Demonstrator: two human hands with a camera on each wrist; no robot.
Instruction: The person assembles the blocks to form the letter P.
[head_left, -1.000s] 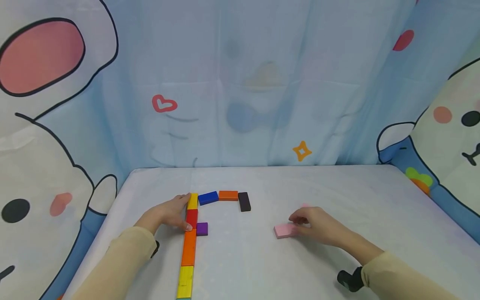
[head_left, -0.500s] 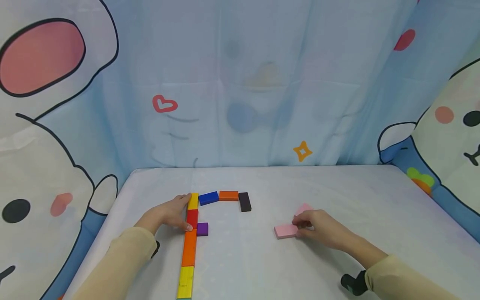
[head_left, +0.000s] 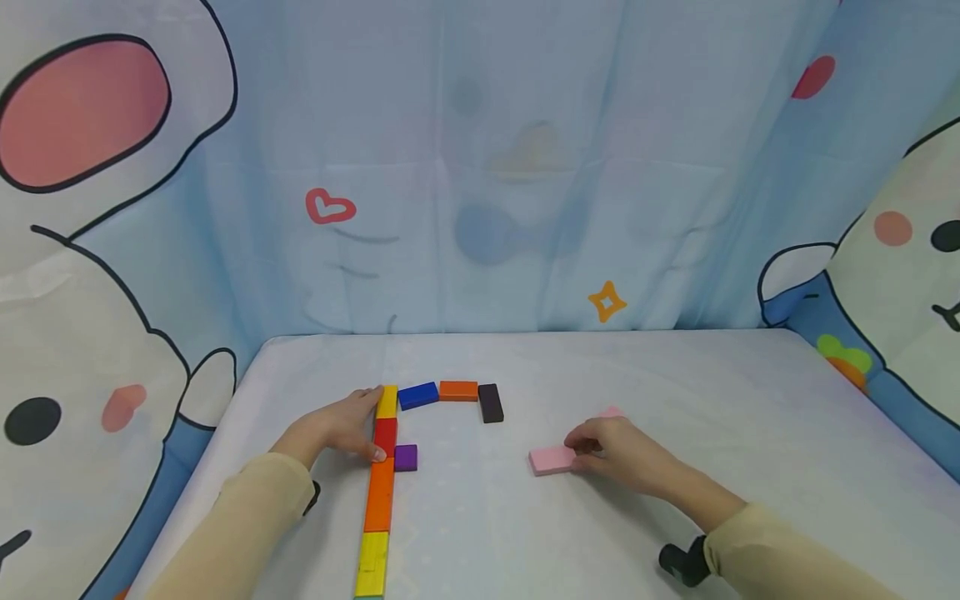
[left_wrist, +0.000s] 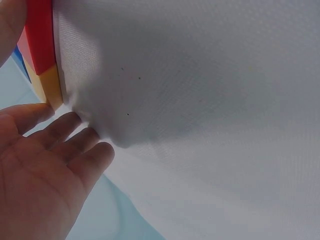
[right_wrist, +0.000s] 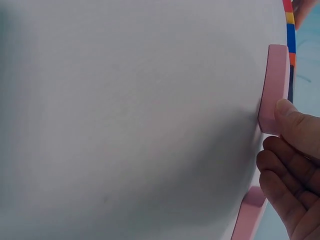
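Observation:
My right hand (head_left: 622,454) pinches one end of a pink block (head_left: 551,461) between thumb and fingers, low over the white tabletop. In the right wrist view the thumb lies on the near end of that block. A second pink block (right_wrist: 248,215) lies beyond the hand, mostly hidden by it in the head view. My left hand (head_left: 341,427) rests at a straight row of blocks, fingers loosely extended. Its index fingertip is at the small yellow block (head_left: 387,403) at the far end, its thumb where the red block (head_left: 386,432) meets the orange block (head_left: 379,496).
A purple block (head_left: 406,457) sits against the row's right side. From the row's far end a blue block (head_left: 417,396), an orange block (head_left: 458,391) and a black block (head_left: 491,403) run rightward. A larger yellow block (head_left: 372,564) continues the row nearer. A printed curtain (head_left: 510,250) hangs behind.
My right hand shifts slightly right, then moves left, carrying the pink block toward the blocks on the left. My left hand and the row stay put.

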